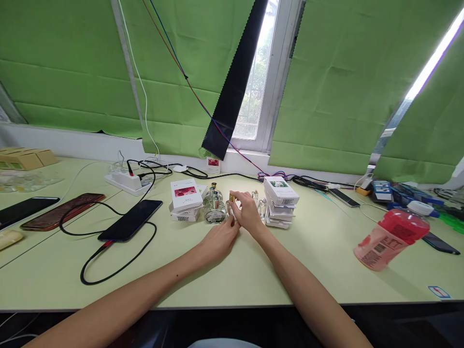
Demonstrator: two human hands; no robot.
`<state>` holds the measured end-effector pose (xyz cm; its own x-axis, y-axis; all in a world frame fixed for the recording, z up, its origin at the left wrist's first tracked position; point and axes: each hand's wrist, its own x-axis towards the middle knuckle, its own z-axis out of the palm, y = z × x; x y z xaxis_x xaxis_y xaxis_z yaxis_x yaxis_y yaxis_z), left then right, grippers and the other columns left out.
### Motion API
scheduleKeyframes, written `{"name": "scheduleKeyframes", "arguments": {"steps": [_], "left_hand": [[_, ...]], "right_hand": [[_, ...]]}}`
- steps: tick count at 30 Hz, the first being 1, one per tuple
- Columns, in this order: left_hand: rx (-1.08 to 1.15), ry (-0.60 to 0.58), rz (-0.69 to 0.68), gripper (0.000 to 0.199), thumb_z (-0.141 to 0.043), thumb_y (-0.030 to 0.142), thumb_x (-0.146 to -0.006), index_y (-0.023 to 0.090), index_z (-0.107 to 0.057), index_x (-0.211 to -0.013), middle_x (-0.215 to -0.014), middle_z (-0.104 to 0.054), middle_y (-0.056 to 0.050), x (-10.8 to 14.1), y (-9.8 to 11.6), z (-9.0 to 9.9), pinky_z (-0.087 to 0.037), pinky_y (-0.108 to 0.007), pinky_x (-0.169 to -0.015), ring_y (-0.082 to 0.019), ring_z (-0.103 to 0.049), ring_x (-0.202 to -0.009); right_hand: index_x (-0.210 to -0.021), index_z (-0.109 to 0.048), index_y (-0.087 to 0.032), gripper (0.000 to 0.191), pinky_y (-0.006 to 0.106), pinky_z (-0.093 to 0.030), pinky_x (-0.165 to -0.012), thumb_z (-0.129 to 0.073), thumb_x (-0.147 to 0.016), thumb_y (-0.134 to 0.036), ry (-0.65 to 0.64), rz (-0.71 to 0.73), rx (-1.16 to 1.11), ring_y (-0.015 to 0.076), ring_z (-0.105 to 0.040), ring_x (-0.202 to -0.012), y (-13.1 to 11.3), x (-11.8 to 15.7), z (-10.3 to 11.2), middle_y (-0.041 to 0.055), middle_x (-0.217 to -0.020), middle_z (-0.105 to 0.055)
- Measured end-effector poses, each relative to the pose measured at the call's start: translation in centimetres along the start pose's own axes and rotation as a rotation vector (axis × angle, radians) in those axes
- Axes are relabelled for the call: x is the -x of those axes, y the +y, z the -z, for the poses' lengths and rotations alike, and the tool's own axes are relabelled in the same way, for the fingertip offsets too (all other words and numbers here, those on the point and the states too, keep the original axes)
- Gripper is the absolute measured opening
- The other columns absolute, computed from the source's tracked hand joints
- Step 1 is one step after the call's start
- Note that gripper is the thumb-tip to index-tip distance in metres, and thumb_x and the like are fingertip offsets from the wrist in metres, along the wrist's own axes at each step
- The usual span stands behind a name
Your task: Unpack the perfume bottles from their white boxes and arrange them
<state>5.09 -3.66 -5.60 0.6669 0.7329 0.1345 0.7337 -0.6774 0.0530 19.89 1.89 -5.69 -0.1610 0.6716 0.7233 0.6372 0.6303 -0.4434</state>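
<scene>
A small glass perfume bottle [228, 208] with a gold cap stands on the table, partly hidden by my hands. My right hand [248, 211] has its thumb and fingers closed at the gold top. Low at the base, my left hand [222, 238] has its fingers closed against the same bottle, with the fingertips partly hidden. Just left are several other perfume bottles [214, 212] of clear glass with metallic tops. More glass bottles [261, 209] stand behind and right of my right hand. White perfume boxes are stacked on both sides, a left stack [186, 195] and a right stack [281, 203].
A phone [131, 221] with a looping black cable lies at left, near a white power strip [125, 182]. A pink drink bottle [393, 237] tilts at right. Cables [203, 175] run along the wall. More phones lie at both sides.
</scene>
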Motion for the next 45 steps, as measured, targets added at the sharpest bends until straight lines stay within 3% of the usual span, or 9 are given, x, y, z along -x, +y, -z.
{"name": "scheduleKeyframes", "arguments": {"steps": [19, 30, 38, 45], "left_hand": [[0.047, 0.035, -0.02, 0.036, -0.037, 0.016, -0.096, 0.015, -0.056, -0.127, -0.128, -0.054, -0.019, -0.08, -0.46, -0.65, -0.056, -0.042, -0.078, -0.027, -0.065, -0.097], [0.008, 0.004, -0.01, 0.036, -0.035, 0.018, -0.097, 0.014, -0.057, -0.125, -0.127, -0.055, -0.019, -0.09, -0.23, -0.2, -0.055, -0.041, -0.075, -0.027, -0.066, -0.094], [0.0, 0.026, -0.019, 0.034, -0.036, 0.016, -0.096, 0.013, -0.056, -0.124, -0.129, -0.054, -0.02, -0.23, -0.47, -0.69, -0.055, -0.041, -0.074, -0.027, -0.066, -0.093], [-0.001, 0.029, -0.026, 0.035, -0.035, 0.017, -0.097, 0.012, -0.057, -0.124, -0.126, -0.055, -0.02, -0.23, -0.67, -0.88, -0.055, -0.042, -0.075, -0.027, -0.066, -0.093]], "right_hand": [[-0.122, -0.063, -0.016, 0.032, 0.038, -0.05, -0.087, -0.059, -0.09, -0.016, -0.001, -0.056, 0.048, 0.0253, -0.058, -0.099, -0.77, -0.04, 0.25, 0.0098, -0.102, -0.071], [-0.121, -0.066, -0.022, 0.031, 0.036, -0.049, -0.086, -0.059, -0.092, -0.017, -0.025, -0.041, 0.06, 0.0247, -0.058, -0.097, -0.5, -0.11, 0.25, 0.0066, -0.103, -0.073], [-0.121, -0.066, -0.016, 0.032, 0.038, -0.05, -0.089, -0.059, -0.09, -0.014, -0.009, -0.051, 0.045, 0.0258, -0.057, -0.1, -0.81, -0.08, 0.26, 0.0097, -0.108, -0.073], [-0.119, -0.067, -0.02, 0.031, 0.037, -0.05, -0.086, -0.06, -0.089, -0.015, -0.021, -0.059, 0.064, 0.0253, -0.057, -0.097, -0.87, -0.17, 0.33, 0.0082, -0.104, -0.073]]}}
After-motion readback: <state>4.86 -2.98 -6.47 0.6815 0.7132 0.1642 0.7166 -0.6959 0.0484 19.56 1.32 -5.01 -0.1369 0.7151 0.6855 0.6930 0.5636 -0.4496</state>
